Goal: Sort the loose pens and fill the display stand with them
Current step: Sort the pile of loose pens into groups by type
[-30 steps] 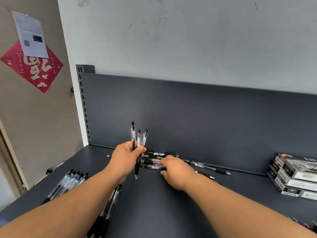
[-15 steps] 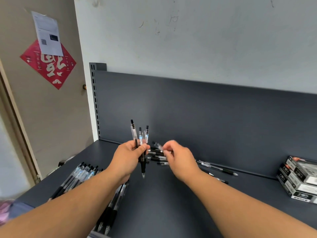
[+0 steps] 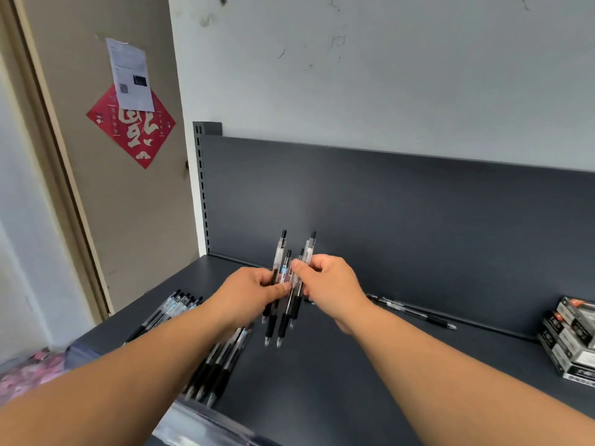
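Note:
My left hand grips a bunch of several clear pens with black grips, held upright above the dark shelf, tips down. My right hand pinches the same bunch from the right side, fingers around one pen at its upper half. A sorted row of pens lies on the shelf at the left. A second row of pens lies below my left forearm. Two or three loose pens rest along the back panel, right of my hands.
Stacked pen boxes stand at the shelf's right edge. The shelf's upright back panel rises behind my hands. A door with a red paper square is at the left. A clear plastic edge shows at the shelf front.
My right hand lifted a pen off the shelf and brought it left to the bunch in my left hand. The camera view swung to the left.

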Demonstrator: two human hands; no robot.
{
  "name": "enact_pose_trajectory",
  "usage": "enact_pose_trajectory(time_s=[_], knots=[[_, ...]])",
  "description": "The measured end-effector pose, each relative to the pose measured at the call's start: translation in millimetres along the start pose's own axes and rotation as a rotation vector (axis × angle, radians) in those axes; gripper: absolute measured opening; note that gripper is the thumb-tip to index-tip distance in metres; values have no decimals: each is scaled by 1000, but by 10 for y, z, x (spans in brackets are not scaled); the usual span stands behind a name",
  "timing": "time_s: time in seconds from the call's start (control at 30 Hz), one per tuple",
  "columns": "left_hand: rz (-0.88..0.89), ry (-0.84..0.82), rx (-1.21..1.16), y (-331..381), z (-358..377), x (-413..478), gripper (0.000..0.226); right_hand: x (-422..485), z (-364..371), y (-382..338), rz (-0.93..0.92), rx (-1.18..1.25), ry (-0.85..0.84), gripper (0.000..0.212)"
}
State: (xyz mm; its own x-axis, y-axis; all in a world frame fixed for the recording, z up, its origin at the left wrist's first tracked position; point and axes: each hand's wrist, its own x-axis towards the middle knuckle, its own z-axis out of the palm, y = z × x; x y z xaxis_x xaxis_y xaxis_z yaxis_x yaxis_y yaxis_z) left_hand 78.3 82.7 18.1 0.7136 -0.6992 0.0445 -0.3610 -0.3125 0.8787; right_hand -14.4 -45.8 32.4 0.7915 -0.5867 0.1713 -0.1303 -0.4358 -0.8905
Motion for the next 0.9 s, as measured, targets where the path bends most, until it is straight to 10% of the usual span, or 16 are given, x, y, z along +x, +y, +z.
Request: enact_pose_trajectory(time_s=[0.5,0.67,0.9], knots=[[-205,-50,685,-232,-120,-339,45,-350,453,237,439,115,-480,17],[-137,-16,785,-289,-137,-347,43,-439,456,256,372,-26,-462,79],[-129,-23,817,-332,-251,-363,40,-464,668,267,327,-104,-498,86]])
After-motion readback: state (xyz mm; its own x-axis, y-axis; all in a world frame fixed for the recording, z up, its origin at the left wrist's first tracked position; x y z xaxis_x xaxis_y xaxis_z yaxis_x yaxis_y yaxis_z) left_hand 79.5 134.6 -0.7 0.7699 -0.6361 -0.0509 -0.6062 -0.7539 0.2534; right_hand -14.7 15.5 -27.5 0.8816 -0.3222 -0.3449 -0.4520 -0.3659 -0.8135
